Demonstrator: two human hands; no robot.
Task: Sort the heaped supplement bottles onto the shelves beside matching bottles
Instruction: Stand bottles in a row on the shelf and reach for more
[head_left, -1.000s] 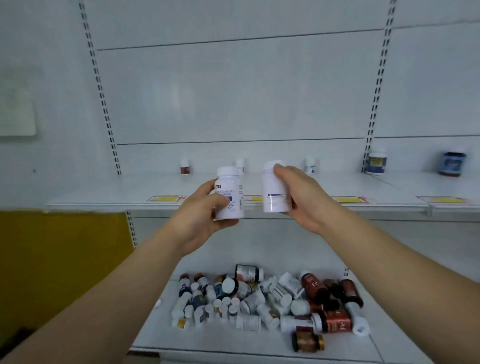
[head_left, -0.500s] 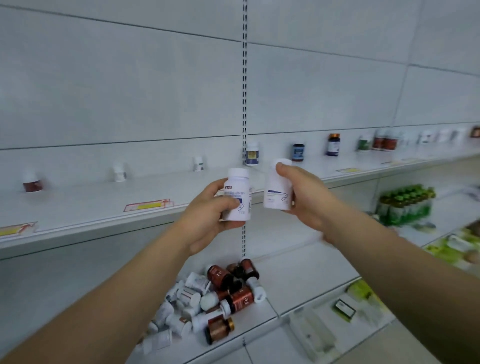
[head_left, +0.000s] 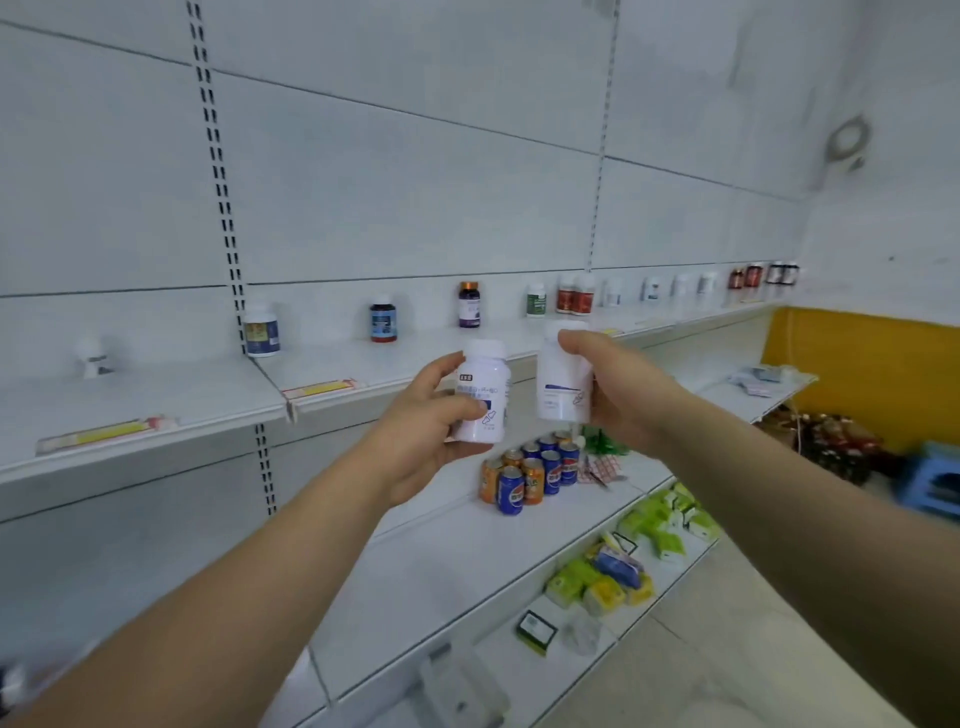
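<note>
Hands meet at mid-frame in the head view, each holding a white bottle upright in the air in front of the upper shelf. The left hand curls its fingers and thumb round the left white bottle, whose blue-printed label faces the camera; the right hand grips the right white bottle, thumb lying over its cap. The two bottles stand just beside each other, not touching. Along the back edge of the upper shelf stand single bottles well apart, among them a blue-labelled bottle and a dark purple bottle. Soda cans cluster on the lower shelf beneath the hands.
</note>
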